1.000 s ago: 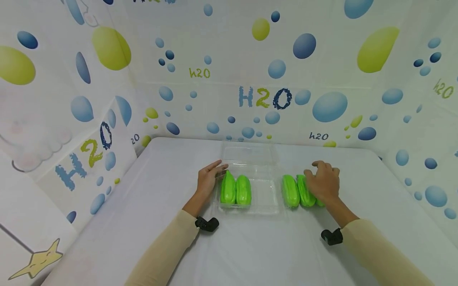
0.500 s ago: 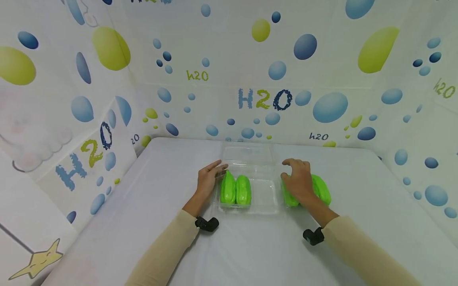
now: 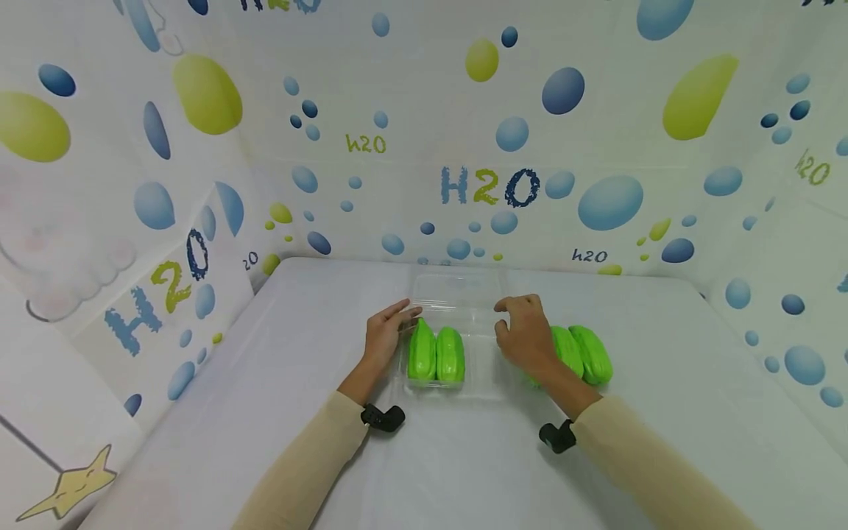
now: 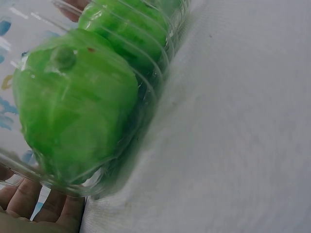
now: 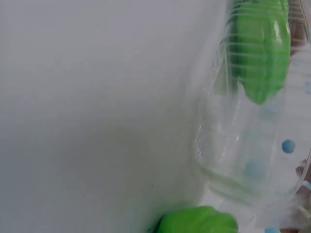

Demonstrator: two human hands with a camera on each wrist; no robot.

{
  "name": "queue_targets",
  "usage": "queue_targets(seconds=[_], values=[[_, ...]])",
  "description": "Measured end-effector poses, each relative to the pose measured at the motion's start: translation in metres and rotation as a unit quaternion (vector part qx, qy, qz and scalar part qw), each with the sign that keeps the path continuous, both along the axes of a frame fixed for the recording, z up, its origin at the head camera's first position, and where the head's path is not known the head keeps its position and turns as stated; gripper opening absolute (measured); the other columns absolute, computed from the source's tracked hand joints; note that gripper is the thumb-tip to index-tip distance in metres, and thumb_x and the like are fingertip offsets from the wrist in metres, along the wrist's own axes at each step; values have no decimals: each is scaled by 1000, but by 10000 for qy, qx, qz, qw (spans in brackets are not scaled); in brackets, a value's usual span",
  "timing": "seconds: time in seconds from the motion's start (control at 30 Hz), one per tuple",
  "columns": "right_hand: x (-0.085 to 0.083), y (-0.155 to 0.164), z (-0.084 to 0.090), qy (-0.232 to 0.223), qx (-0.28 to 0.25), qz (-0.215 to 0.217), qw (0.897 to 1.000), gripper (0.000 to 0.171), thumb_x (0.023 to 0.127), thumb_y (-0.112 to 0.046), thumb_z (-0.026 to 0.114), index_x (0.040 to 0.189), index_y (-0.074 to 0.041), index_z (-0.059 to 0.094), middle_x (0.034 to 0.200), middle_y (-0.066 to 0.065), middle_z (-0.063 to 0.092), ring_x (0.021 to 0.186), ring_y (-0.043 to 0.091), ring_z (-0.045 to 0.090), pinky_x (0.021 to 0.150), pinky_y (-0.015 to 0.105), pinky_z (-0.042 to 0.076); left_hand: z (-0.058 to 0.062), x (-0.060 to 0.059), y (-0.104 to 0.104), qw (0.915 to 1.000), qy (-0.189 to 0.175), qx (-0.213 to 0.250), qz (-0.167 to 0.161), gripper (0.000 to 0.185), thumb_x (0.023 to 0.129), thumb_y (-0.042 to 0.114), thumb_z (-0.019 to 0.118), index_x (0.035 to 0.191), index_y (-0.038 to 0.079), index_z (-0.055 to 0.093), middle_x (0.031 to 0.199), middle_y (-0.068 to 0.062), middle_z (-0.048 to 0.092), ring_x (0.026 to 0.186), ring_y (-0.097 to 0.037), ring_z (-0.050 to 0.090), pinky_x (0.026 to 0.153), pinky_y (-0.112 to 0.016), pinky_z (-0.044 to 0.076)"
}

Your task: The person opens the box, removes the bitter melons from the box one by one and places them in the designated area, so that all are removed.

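In the head view, a clear plastic clamshell box (image 3: 486,394) lies with its lid (image 3: 457,283) folded back. Two green, ribbed, oblong vegetables (image 3: 450,357) stand side by side in its left half. My left hand (image 3: 384,335) rests at the box's left wall, fingers stretched toward the hinge; its fingers (image 4: 24,199) show against the plastic in the left wrist view. My right hand (image 3: 528,335) hovers at the box's right edge, fingers bent, thumb and forefinger apart with nothing seen between them. Its fingers (image 5: 303,170) appear only partly in the right wrist view.
Beside the box, several more of these green vegetables (image 3: 592,355) lie in a row, partly covered by my right hand and forearm. A white cloth (image 3: 318,324) covers the table, and a printed curtain (image 3: 411,66) hangs behind and at both sides.
My right hand has moved left, from above the loose green vegetables to the box's right edge, uncovering those furthest right. My left hand and the box have stayed put.
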State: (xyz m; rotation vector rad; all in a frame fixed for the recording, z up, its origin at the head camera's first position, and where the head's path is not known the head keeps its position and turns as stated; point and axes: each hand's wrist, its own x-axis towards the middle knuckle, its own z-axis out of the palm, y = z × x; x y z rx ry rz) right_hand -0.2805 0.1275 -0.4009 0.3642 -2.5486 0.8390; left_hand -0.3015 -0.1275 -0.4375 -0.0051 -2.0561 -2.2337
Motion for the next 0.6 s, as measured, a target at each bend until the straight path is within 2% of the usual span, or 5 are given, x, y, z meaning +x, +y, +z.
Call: queue_targets(seconds=[0.13, 0.3, 0.4, 0.6], values=[[2, -12, 0, -366, -17, 43, 9993, 25, 89, -5, 57, 110, 2, 69, 110, 16, 70, 107, 32, 56, 89, 48, 55, 2, -1, -2, 9999, -106, 29, -99, 43, 105, 9, 50, 146, -4, 49, 130, -21, 66, 123, -34, 64, 106, -43, 51], [8, -28, -2, -1070, -553, 294, 9923, 33, 91, -9, 56, 120, 3, 64, 112, 19, 68, 98, 29, 64, 84, 45, 57, 2, -2, -4, 9995, -198, 43, -242, 44, 105, 6, 48, 147, -7, 46, 133, -24, 64, 126, -38, 61, 108, -46, 49], [12, -37, -1, -1368, -816, 405, 9864, 36, 92, -11, 57, 125, 3, 62, 118, 20, 67, 99, 29, 66, 84, 44, 58, 2, -1, -3, 9997, -153, 42, -209, 45, 105, 8, 49, 148, -5, 46, 134, -23, 64, 126, -37, 61, 108, -45, 49], [14, -47, -1, -1644, -917, 400, 9813, 39, 94, -15, 60, 130, 1, 60, 123, 20, 66, 100, 28, 67, 82, 43, 58, 1, -1, -1, 10000, -58, -21, -73, 44, 105, 12, 51, 146, -2, 50, 131, -20, 66, 123, -34, 64, 106, -44, 51]])
